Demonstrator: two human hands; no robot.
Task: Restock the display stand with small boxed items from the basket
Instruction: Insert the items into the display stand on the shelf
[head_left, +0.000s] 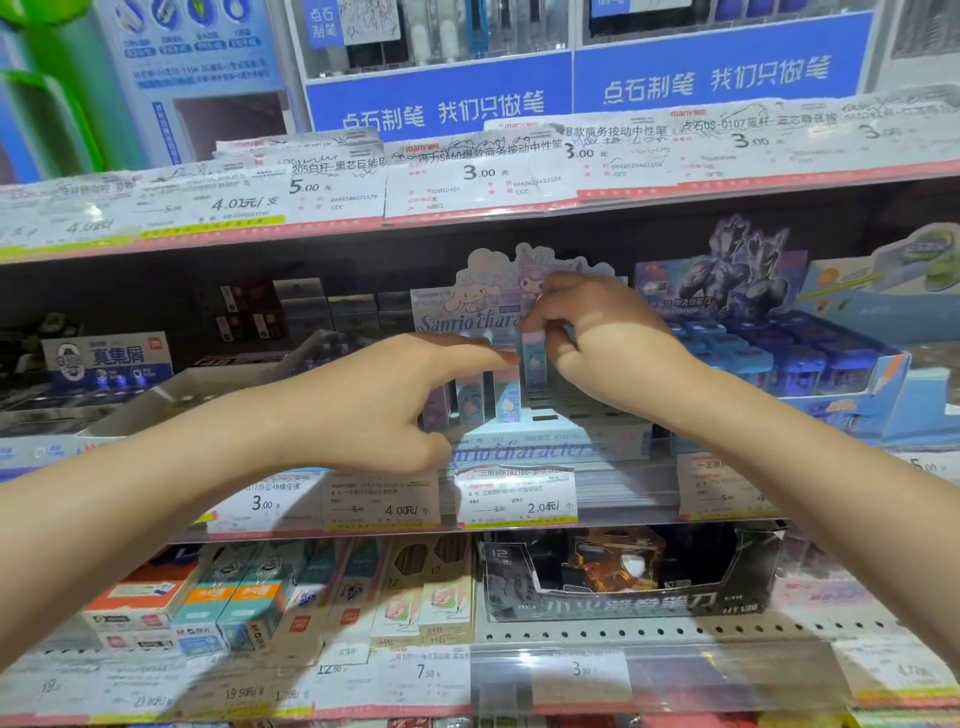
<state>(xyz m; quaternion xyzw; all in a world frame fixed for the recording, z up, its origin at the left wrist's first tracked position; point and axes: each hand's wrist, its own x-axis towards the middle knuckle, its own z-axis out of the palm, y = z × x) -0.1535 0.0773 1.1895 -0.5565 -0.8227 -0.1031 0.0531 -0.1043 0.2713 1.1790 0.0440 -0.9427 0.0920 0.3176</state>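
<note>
The right hand (587, 332) is up at the display stand (519, 431) on the middle shelf (623, 499). Its fingers (540, 317) are curled and pinch the top of one small box (534, 358), which stands upright over a slot near the back of the stand. The left hand (374, 405) is just beside it. Its pointer finger is stretched out flat toward the top of the box, and the other fingers hang loosely curled and hold nothing — it seems to be steadying things.

A few more small boxes (488, 400) already stand in the front rows, and some dark empty slots show to their right. The basket is not in view (it may be somewhere below).

I think the step now is sliding this box down into its slot. To do it well, keep the box straight up, line its bottom edge with the slot, and push down gently — not hard, or the neighbours might tip. The left finger can hold the next box back while it goes in. Turn the picture side to the front, like the others.
</note>
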